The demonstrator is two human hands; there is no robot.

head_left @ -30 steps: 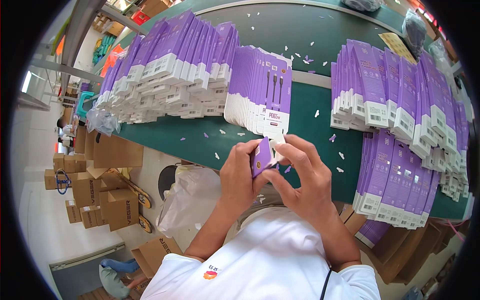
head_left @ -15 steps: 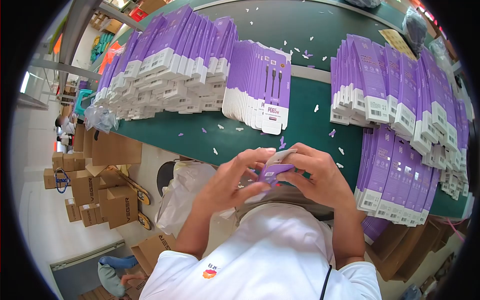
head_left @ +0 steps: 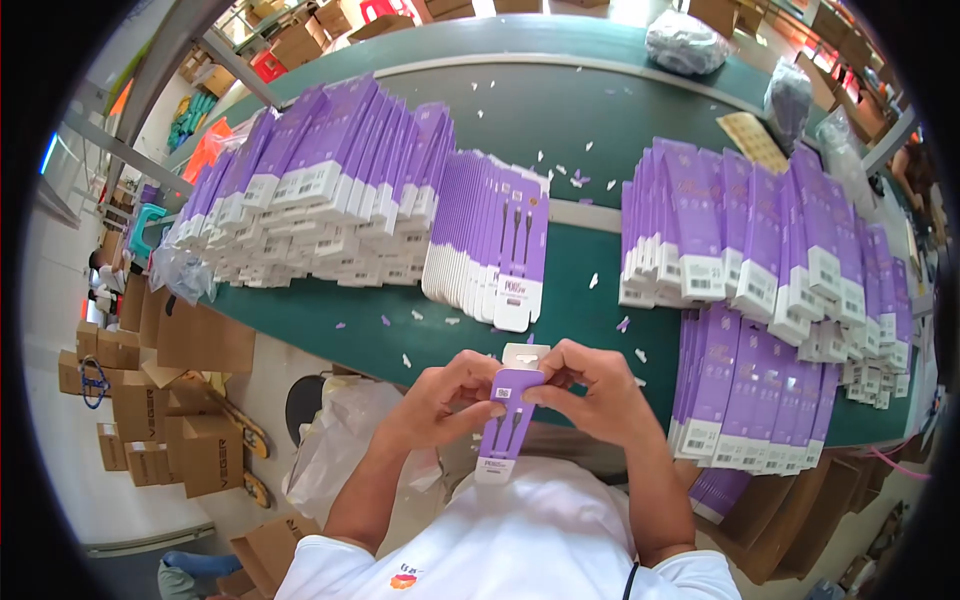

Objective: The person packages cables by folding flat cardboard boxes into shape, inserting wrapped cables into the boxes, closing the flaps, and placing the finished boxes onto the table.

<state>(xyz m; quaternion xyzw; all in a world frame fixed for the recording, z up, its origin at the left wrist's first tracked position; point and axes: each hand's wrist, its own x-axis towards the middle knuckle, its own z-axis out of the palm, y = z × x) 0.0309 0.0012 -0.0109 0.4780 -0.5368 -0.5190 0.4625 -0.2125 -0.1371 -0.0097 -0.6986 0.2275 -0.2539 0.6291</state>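
A purple and white box (head_left: 507, 420) with cable pictures stands in front of my white shirt, its white hang tab at the top. My left hand (head_left: 447, 398) pinches its left edge near the top, and my right hand (head_left: 590, 391) pinches the right edge. Just beyond, a fanned row of flat purple boxes (head_left: 520, 240) lies on the green table (head_left: 590, 340). To the left are high stacks of purple and white boxes (head_left: 330, 170); more stacked boxes (head_left: 700, 225) are on the right.
Small white and purple paper scraps (head_left: 640, 355) are scattered over the table. A white plastic bag (head_left: 345, 440) hangs below its front edge. Cardboard boxes (head_left: 212, 450) stand on the floor at the left. Wrapped bundles (head_left: 687, 43) lie at the back.
The box in my hands has turned from tilted and foreshortened to upright, with its printed cable face showing. Both hands now grip its sides near the top. The view has shifted, showing more of the table's back.
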